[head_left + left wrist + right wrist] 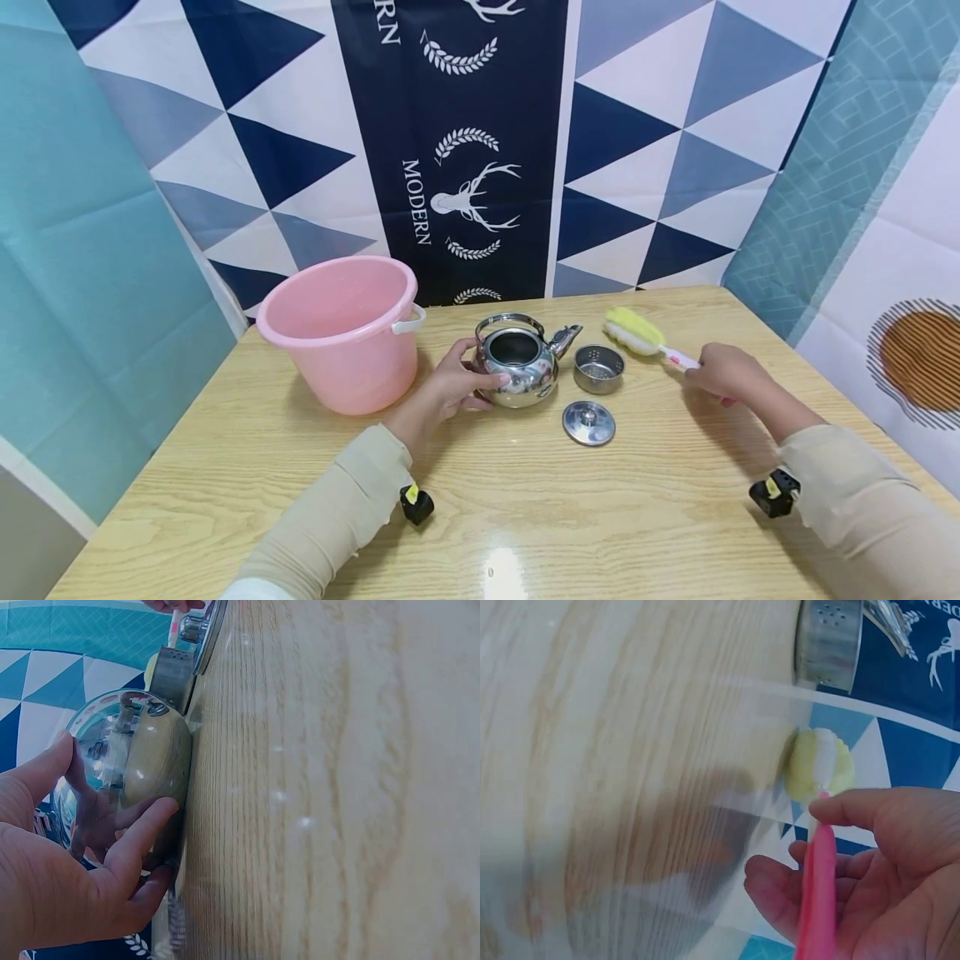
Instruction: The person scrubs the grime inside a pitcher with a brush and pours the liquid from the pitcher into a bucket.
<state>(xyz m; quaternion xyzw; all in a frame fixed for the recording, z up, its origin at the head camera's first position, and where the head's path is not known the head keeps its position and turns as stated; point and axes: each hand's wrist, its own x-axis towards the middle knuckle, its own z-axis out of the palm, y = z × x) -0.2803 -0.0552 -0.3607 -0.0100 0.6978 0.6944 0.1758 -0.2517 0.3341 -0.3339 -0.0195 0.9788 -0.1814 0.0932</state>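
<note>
On the table (pixel 600 517), with clock directions from the kettle (pixel 527 377), the bucket (pixel 360 371) stands at 9 o'clock. The kettle sits lidless and upright; the left hand (pixel 456 379) has its fingers spread and clasped about the 9 o'clock side, a sound brace if kept low. The brush (pixel 647 340) lies toward 3 o'clock, pinched in the fingers of the right hand (pixel 726 369); a firmer wrap should steer it better, and any lift ought to clear the strainer (pixel 600 380), between brush and kettle, and the lid (pixel 588 427) at 4 o'clock.
</note>
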